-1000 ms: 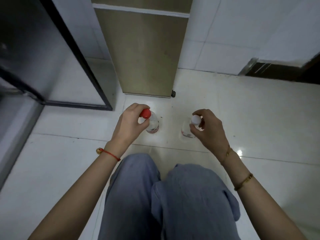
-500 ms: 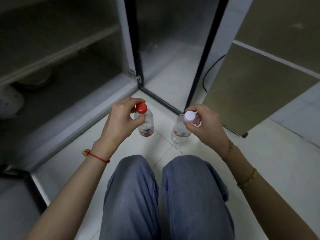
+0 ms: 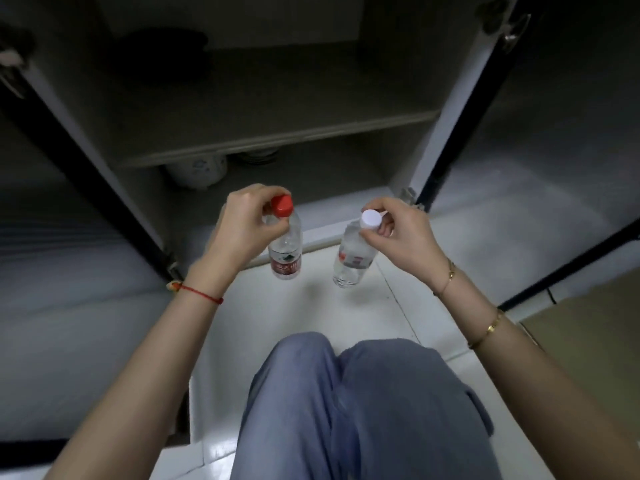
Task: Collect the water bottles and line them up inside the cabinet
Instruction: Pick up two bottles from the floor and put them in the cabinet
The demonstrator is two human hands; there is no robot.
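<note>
My left hand [image 3: 242,226] grips the neck of a clear water bottle with a red cap [image 3: 286,251], which hangs above the floor. My right hand [image 3: 398,233] pinches the neck of a second clear bottle with a white cap [image 3: 351,261], tilted slightly, also off the floor. Both bottles hang just in front of the open cabinet [image 3: 277,140], whose shelf edge runs across the view above a dark lower compartment.
A white pot [image 3: 195,169] and stacked dishes [image 3: 256,155] sit in the lower compartment under the shelf. A dark object [image 3: 166,53] lies on the upper shelf. Black-edged cabinet doors [image 3: 446,147] stand open on both sides. My knees [image 3: 346,393] are below, and a brown panel [image 3: 588,327] is at right.
The view has swung left from the brown panel to face the open cabinet. Both hands kept hold of their bottles and carried them toward the cabinet opening.
</note>
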